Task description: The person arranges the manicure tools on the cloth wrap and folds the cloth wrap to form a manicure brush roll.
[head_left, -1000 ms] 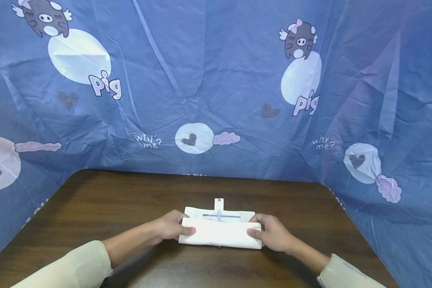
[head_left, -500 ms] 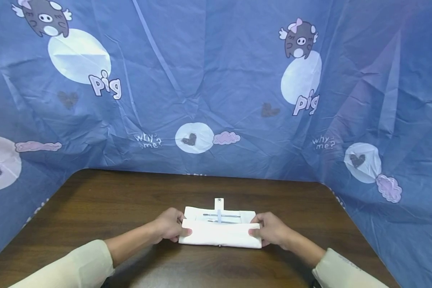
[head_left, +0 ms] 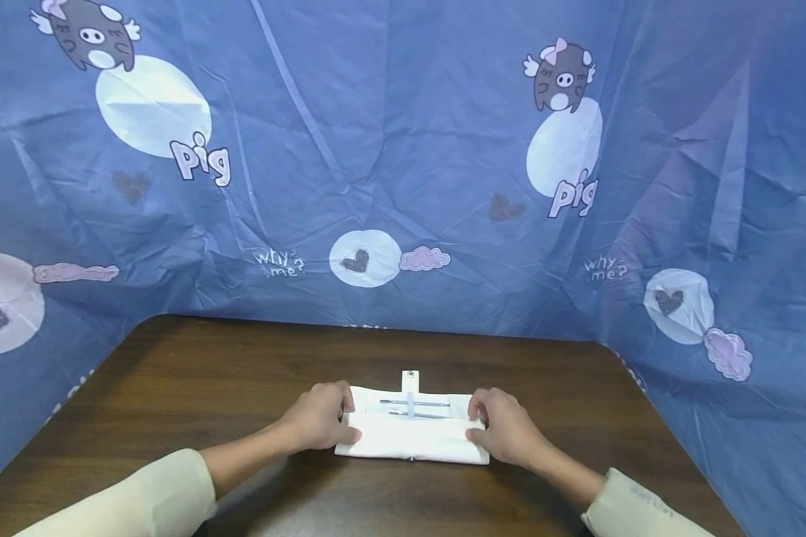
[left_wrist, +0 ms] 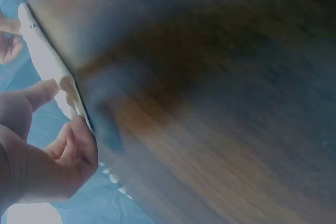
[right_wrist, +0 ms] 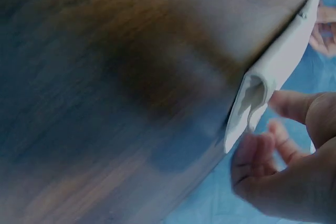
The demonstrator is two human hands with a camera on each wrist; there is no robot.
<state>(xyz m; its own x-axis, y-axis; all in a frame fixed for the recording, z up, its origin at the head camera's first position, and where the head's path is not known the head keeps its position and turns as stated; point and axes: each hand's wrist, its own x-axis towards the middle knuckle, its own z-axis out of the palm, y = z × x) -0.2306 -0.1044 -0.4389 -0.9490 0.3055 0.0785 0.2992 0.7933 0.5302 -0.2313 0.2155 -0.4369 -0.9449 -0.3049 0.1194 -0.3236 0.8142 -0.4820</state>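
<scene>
A white foldable case (head_left: 413, 441) lies across the table with its near part folded over into a flap. Past the flap, two slim metal tools (head_left: 416, 403) show under a pale strap. A tab with a snap (head_left: 410, 379) sticks out at the far side. My left hand (head_left: 317, 419) holds the left end, thumb on the flap and fingers bent at the edge. At the right end, my right hand (head_left: 507, 431) has its thumb on the flap and its fingers curled over the side. The right wrist view shows the fold (right_wrist: 283, 59) as a hollow loop.
The dark wooden table (head_left: 255, 358) surrounds the case. Behind it and along both sides hangs a blue printed cloth (head_left: 443, 164). Light sleeves (head_left: 148, 496) cover both forearms.
Both hands have shifted their fingers from behind the flap toward the case's far side edges. The flap lies a little flatter, and the second metal tool shows more clearly.
</scene>
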